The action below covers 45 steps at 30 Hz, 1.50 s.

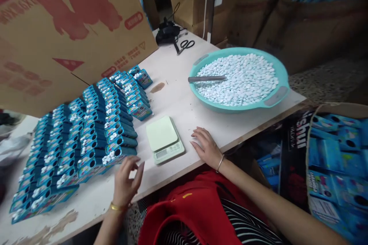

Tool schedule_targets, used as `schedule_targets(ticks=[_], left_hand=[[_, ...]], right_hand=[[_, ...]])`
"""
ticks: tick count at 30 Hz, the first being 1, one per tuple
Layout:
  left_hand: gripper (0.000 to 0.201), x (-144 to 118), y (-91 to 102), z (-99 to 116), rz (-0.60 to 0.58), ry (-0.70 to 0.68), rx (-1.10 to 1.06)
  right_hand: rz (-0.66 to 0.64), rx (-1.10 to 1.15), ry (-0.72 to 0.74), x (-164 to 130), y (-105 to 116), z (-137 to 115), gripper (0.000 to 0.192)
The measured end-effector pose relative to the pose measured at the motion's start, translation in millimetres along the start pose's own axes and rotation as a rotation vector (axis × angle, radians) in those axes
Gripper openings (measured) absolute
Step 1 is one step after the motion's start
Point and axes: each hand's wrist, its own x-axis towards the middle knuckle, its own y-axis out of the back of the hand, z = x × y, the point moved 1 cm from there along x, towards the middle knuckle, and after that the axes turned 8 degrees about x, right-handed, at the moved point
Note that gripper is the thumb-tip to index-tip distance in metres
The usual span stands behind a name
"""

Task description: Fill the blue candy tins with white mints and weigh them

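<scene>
My left hand [126,182] hovers with loosely curled fingers beside the nearest row of small blue boxes [86,134], holding nothing. These boxes lie in several slanted rows, their open ends showing white tablets. My right hand [207,147] rests flat on the white table [184,99], fingers spread, just right of a small pale-green scale [164,139]. A teal basin [241,80] full of white tablets sits further back on the right, with a metal scoop [207,79] lying in it.
A large cardboard sheet [66,34] leans behind the rows. Scissors [186,44] and a black device [167,32] lie at the table's far end. A carton of blue boxes [336,160] stands at the right, below the table edge. More cartons stand behind.
</scene>
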Motion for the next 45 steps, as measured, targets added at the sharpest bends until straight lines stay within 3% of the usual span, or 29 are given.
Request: schedule_targets(ticks=[3, 6, 9, 13, 17, 24, 30, 34, 39, 42, 45], left_hand=[[0.015, 66, 18.4, -2, -0.017, -0.078, 0.046], [0.02, 135, 21.3, -10, -0.072, -0.093, 0.09], [0.027, 199, 5.7, -23, -0.194, -0.132, 0.128], [0.039, 269, -29.9, -50, -0.322, -0.201, 0.265], [0.052, 326, -63.3, -77, -0.397, -0.198, 0.489], [0.06, 384, -89.2, -107, -0.261, 0.052, 0.746], [0.039, 402, -95.7, -119, -0.41, 0.131, 0.778], [0.036, 389, -72.7, -96, -0.379, 0.046, 0.74], [0.044, 324, -17.2, -41, -0.253, -0.201, 0.587], [0.038, 267, 4.2, -14, -0.332, -0.249, 0.475], [0.034, 212, 8.6, 2, -0.428, -0.26, 0.388]], right_hand=[[-0.026, 0.012, -0.054, 10, 4, 2, 0.019], [-0.085, -0.06, -0.084, 16, 6, 7, 0.027], [-0.17, -0.157, -0.072, 15, 5, 9, 0.037], [-0.227, -0.219, -0.051, 13, 2, 7, 0.04], [-0.18, -0.224, -0.035, 14, -4, 6, 0.044], [-0.134, -0.3, -0.031, 14, -13, 9, 0.046], [-0.175, -0.37, -0.018, 17, -14, 9, 0.041], [-0.212, -0.349, -0.014, 19, -8, 8, 0.052], [-0.351, -0.251, -0.005, 18, -3, -2, 0.099], [-0.443, -0.209, -0.007, 15, -8, -9, 0.116], [-0.459, -0.199, -0.012, 12, -16, -15, 0.12]])
